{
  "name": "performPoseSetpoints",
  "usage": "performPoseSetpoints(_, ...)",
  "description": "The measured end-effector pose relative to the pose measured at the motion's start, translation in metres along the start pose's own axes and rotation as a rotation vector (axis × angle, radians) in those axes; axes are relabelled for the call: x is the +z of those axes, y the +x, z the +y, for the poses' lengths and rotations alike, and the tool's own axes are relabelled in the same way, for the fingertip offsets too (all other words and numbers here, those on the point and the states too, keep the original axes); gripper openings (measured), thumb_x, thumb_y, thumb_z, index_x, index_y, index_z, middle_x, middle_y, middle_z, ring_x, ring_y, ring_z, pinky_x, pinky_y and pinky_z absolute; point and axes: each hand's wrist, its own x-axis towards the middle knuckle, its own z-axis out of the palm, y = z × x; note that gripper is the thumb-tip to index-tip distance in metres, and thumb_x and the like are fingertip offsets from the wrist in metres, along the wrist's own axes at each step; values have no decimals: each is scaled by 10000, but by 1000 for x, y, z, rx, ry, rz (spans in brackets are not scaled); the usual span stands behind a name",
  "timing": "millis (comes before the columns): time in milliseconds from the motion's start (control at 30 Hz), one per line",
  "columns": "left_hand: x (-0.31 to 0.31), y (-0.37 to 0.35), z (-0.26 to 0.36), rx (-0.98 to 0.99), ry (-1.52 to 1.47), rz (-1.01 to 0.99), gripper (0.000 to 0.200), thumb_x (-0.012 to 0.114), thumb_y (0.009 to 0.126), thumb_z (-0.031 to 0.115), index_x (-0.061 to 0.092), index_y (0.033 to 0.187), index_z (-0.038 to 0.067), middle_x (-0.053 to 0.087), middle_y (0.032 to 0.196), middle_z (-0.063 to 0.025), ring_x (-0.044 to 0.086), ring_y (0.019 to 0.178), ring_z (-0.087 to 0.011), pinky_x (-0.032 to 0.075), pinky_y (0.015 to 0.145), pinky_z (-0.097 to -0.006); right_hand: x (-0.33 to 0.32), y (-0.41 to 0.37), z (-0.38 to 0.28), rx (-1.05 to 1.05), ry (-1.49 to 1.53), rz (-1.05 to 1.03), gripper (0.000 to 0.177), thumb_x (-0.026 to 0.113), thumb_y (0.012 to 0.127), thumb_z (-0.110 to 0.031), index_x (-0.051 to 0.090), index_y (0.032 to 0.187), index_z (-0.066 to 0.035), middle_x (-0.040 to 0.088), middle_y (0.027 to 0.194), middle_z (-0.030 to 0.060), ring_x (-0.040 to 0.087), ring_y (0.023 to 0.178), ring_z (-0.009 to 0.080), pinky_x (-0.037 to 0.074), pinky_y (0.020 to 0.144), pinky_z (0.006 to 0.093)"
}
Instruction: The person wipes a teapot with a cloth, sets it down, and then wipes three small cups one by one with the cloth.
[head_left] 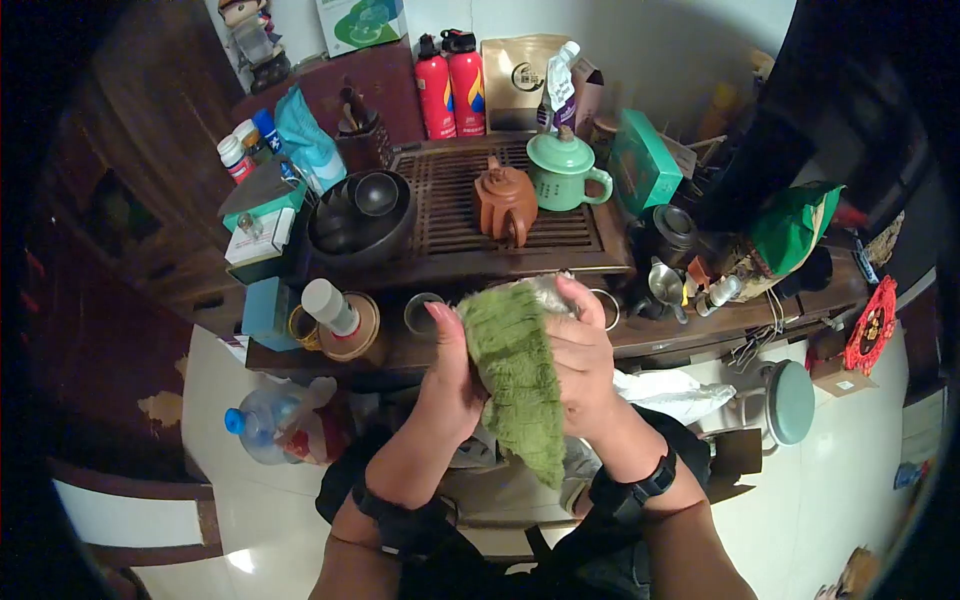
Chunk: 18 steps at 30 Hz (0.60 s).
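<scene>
My left hand [452,370] and my right hand [582,355] are pressed together around a green fluffy cloth [518,375], which hangs down between them over my lap. Something pale and shiny [545,288] peeks out at the top of the cloth under my right fingertips; I cannot tell what it is. Both hands are held just in front of the dark wooden tea table [700,325]. Black straps circle both wrists.
On the slatted tea tray [450,215] stand a brown clay teapot [505,203] and a green lidded mug [563,170]. A dark bowl [360,215], small cups, boxes, red bottles [452,85] and a paper bag crowd the table. A plastic water bottle [265,425] lies on the floor at left.
</scene>
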Motion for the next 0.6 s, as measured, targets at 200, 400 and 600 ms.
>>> performPoseSetpoints(200,5,-1,11,-19,117,10,787,121,823,673,399,1237,64,465,1202,-59,439,1124,-175,347,962,-324,6,-24,-5,643,639,115,300,634,722,-185,558,971,-36,555,1056,84,536,958,186,422,865,340)
performPoseSetpoints(400,8,-1,9,-30,230,24,726,173,837,655,359,1257,92,479,1170,-88,514,1054,-223,497,794,-423,-5,-46,26,624,1379,159,356,523,812,-245,470,1113,-60,515,1073,68,488,1000,196,406,868,311)
performPoseSetpoints(600,-1,-2,26,247,252,51,734,155,835,652,326,1261,80,479,1158,-115,565,970,-268,552,650,-442,-22,-64,52,412,-495,-175,303,554,801,-198,523,1072,-65,544,1001,78,514,935,195,423,841,334)
